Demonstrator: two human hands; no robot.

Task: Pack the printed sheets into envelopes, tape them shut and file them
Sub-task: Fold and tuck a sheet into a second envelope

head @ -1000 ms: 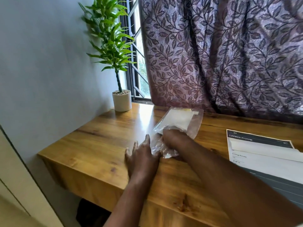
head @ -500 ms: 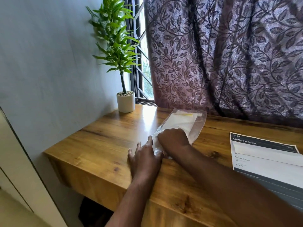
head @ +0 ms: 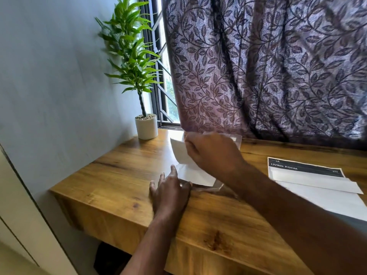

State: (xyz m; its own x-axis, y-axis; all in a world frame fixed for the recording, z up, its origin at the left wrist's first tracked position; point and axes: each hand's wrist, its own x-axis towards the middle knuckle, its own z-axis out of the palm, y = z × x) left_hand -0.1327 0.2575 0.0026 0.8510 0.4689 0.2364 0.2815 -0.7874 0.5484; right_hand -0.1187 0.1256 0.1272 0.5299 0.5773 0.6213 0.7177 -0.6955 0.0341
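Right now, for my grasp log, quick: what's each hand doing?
Left hand: open, flat on the desk beside the plastic pack.
Right hand: closed, pinching a white envelope.

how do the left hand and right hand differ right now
The left hand lies flat with straight fingers, low on the desk; the right hand is held above it with curled fingers. The left hand presses the near edge of the clear plastic packet; the right hand pinches a white envelope. Both are bare and work at the same packet.
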